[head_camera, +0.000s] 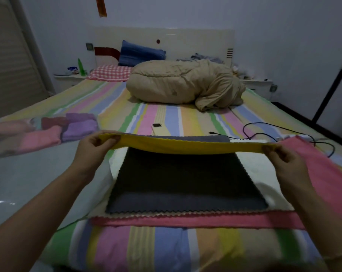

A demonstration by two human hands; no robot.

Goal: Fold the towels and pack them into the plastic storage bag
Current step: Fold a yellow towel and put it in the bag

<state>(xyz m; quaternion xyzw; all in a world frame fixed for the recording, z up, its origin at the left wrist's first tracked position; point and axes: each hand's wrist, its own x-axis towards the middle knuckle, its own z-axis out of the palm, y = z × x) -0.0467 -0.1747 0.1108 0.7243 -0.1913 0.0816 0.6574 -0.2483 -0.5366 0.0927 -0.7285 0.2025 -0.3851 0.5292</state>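
Observation:
A yellow towel (187,145) is stretched flat in the air between my hands, above a stack of spread towels on the bed. My left hand (93,149) pinches its left end and my right hand (281,157) pinches its right end. Under it lies a dark grey towel (183,185) on a white towel (264,173), with a pink towel (185,221) at the bottom. The clear plastic storage bag (29,177) lies at the left, holding several folded pink and purple towels (68,128).
The striped bed sheet (146,248) covers the bed. A bundled beige quilt (181,86) and pillows sit at the far end. A small device (157,125) and a black cable (283,132) lie beyond the stack on the right.

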